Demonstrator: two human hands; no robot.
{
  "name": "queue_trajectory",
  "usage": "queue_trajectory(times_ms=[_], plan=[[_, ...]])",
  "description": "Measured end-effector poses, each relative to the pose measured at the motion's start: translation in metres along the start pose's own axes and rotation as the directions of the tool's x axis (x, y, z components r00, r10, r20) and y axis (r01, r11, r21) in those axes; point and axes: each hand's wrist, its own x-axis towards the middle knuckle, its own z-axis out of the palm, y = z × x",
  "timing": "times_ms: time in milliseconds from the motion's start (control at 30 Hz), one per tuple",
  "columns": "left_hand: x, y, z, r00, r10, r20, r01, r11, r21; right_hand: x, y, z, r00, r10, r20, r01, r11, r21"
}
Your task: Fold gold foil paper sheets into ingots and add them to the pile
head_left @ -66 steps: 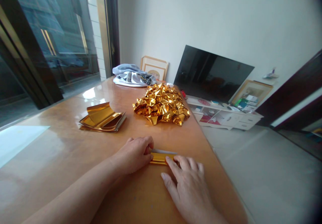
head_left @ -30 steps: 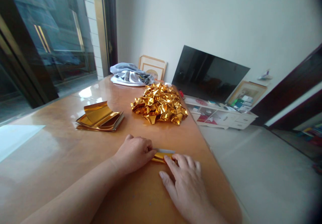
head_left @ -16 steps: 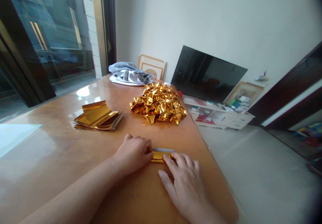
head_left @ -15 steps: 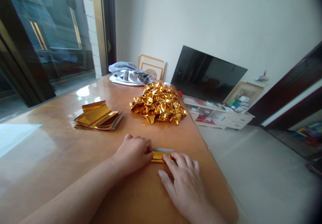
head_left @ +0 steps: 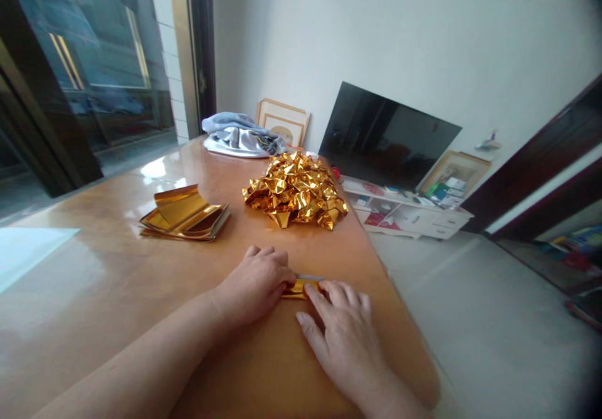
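Both hands rest on the wooden table (head_left: 117, 281) and press on a small folded strip of gold foil (head_left: 297, 288) that lies flat between them. The left hand (head_left: 256, 281) is curled, knuckles up, with its fingertips pinched down on the strip's left end; the right hand (head_left: 345, 334) lies flatter, its fingers spread a little and their tips pressing on the strip's right end. Only a short gold stretch shows between the two, with a thin pale edge just beyond it. Beyond the left hand, well apart, lies a heap of crumpled gold foil pieces (head_left: 296, 190); to the far left of that hand sits a flat stack of gold foil sheets (head_left: 184, 218), its top sheet curling upward. No container shows on the table: the foil lies loose on the wood. At the far end of the table is a bundle of grey cloth (head_left: 239, 137). Compared with half a second ago, the hands have drawn closer together, so less of the strip is exposed, and the left hand's fingers now reach further over it; the heap and the stack lie as before.
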Motion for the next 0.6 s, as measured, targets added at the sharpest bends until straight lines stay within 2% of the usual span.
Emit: queue_trajectory(times_ms=[367,600], plan=[[-0.0023,-0.0023,-0.0031,0.999,0.014,0.036,-0.015,0.999,0.035,-0.0051,0.0018,-0.003,0.999,-0.027,0.045,0.03,0.998,-0.06],[-0.0028,0.0,-0.0047,1.0,0.0,0.026,-0.002,0.998,0.057,-0.0097,0.0008,-0.0061,0.991,-0.032,0.128,0.048,0.992,-0.119]])
